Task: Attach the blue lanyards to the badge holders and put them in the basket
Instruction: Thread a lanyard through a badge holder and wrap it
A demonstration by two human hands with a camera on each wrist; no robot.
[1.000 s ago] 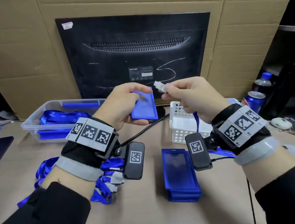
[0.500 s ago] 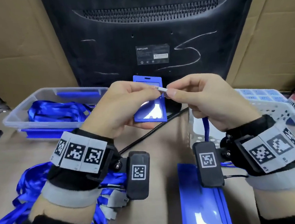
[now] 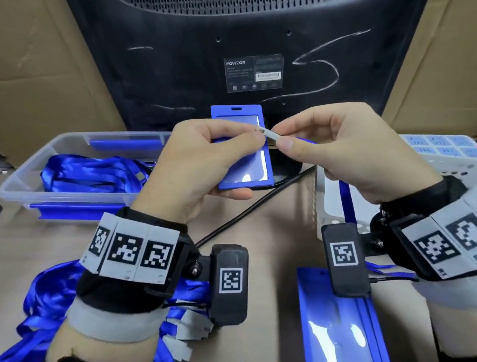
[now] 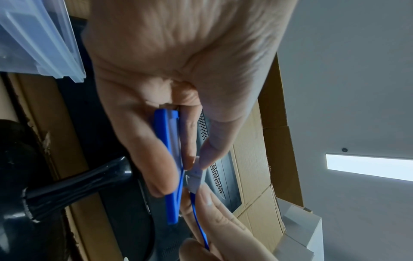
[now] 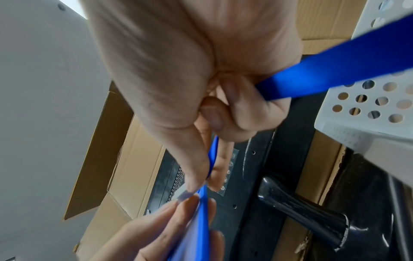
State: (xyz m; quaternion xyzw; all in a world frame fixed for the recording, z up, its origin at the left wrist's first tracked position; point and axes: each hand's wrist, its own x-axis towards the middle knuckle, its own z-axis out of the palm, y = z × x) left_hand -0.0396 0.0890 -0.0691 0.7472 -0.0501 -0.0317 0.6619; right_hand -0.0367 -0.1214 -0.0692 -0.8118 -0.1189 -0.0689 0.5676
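Head view, frame centre: the left hand pinches a blue badge holder upright, the right hand pinches the lanyard clip against it; white basket at right.

Badge holder blue; lanyard blue, grey clip; basket white, perforated; monitor black.
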